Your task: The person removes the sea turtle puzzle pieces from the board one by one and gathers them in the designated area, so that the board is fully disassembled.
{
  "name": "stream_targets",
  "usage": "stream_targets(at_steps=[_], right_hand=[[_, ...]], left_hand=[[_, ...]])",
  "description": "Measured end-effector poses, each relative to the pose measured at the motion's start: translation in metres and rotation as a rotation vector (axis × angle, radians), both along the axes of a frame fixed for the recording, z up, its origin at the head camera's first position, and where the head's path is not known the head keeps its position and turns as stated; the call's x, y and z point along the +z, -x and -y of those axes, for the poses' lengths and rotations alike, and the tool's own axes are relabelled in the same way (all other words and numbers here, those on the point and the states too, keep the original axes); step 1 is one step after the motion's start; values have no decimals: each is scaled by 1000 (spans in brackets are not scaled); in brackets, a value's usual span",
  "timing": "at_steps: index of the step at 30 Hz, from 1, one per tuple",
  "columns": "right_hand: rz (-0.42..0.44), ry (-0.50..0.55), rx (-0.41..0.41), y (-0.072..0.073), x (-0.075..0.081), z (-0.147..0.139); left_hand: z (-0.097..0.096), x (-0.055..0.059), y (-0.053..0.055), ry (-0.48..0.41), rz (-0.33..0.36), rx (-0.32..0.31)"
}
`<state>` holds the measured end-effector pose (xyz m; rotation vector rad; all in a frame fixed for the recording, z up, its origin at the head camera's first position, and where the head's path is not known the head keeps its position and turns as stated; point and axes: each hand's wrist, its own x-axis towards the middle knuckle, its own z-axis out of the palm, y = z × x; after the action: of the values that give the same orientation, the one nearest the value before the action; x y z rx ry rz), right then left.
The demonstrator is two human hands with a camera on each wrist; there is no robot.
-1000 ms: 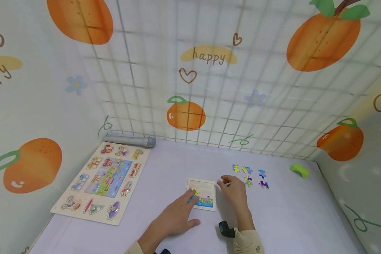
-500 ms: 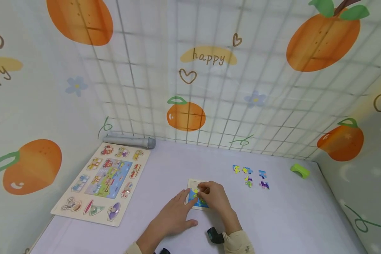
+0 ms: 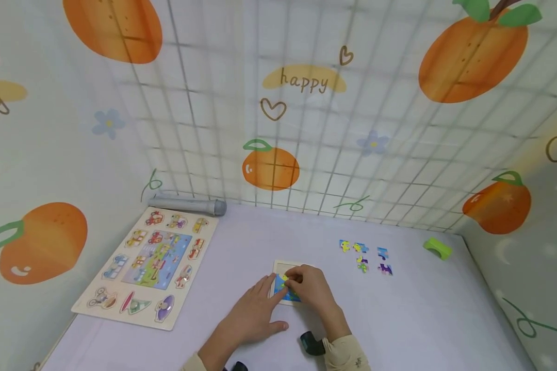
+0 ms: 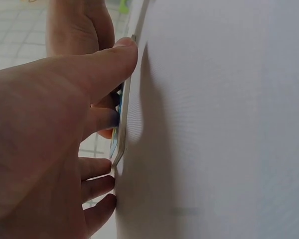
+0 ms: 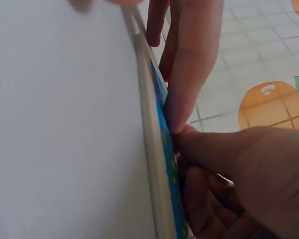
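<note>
**Two-handed jigsaw, close in**

Lg. puzzle board (image 3: 156, 260) lies well L of the grip, prob. out of the way. L hand (image 3: 255, 313), fingers straight, touches sm. jigsaw tray (image 3: 282, 268), apparently steadying it. R hand (image 3: 314, 287) curls over tray; can't tell if it's pinching anything. Loose pcs. (image 3: 361, 248) R of grip, prob. for easy reach.

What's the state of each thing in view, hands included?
Small square wooden puzzle tray: partly filled.
Small multicoloured jigsaw pieces: loose, outside the tray.
Large pale wooden vehicle board: lying flat.
Long grey cylinder: lying on its side.
Bright green arched block: untouched.
Left hand: extended, touching the tray.
Right hand: curled over the tray; any held piece hidden.
</note>
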<state>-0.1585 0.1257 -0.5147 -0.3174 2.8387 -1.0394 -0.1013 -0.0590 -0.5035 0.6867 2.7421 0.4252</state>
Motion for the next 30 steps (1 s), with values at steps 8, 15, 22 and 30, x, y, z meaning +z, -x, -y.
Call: stream_targets(at_steps=[8, 15, 22, 30], right_hand=[[4, 36, -9, 0, -1, 0], [79, 92, -8, 1, 1, -2], [89, 101, -25, 1, 1, -3], [84, 130, -52, 0, 0, -2]], left_hand=[[1, -2, 1, 4, 3, -6], [1, -2, 3, 15, 14, -6], [0, -1, 3, 12, 24, -6], [1, -1, 4, -1, 21, -12]])
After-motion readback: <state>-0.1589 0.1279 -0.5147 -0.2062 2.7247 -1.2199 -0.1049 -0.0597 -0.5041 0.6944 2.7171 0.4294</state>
